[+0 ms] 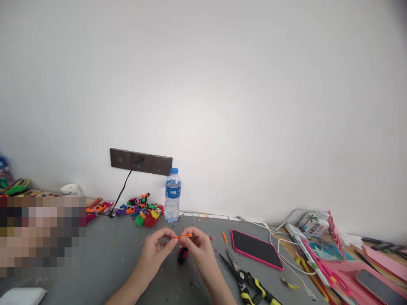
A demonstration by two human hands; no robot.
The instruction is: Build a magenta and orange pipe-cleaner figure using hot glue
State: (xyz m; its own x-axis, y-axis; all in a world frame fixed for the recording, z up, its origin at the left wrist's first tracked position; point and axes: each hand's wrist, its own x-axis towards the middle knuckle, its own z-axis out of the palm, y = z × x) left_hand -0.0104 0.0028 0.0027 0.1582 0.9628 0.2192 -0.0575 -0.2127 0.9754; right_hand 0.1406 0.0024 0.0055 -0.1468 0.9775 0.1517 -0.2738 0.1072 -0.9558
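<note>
My left hand [160, 245] and my right hand [196, 245] meet over the grey mat [104, 250]. Thumb and fingertips of each pinch a small orange strip [185, 235], which spans the gap between them. Just below the fingers lies a small black and pink fuzzy piece [182, 256], partly hidden by my right hand. To the right, a short orange piece [224, 237] rests on the mat, close to a phone with a pink case [257, 249]. Pliers with black and yellow handles [243, 277] lie open near my right wrist.
A water bottle [173, 197] stands by the wall, beside colourful fuzzy figures [152, 215]. White cables [288, 254], pink scissors [333, 277] and a second phone [378, 286] crowd the right side. A white object [23, 295] sits front left; a blurred patch covers the left edge.
</note>
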